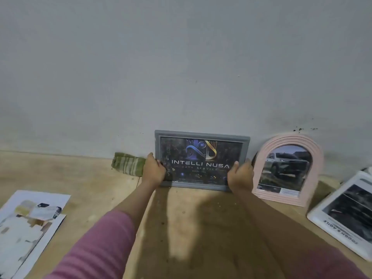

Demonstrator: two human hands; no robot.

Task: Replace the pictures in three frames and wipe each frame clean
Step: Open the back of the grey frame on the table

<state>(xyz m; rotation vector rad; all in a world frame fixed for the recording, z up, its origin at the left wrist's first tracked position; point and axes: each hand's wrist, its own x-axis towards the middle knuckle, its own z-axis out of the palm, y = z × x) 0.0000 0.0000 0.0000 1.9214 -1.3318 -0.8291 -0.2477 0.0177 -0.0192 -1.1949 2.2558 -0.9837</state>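
Both hands hold the grey frame by its lower sides. The left hand has its grip closed around the left edge, thumb on the glass; the right hand grips the right edge, thumb up on the front. The rectangular frame stands upright on the tan wooden counter, against the plain grey wall, and shows a dark glossy poster. Just right stands a pink arched frame with ridged moulding, holding a car picture. A white frame lies flat at far right. A green striped cloth sits folded left of the grey frame. Loose prints lie at the near left.
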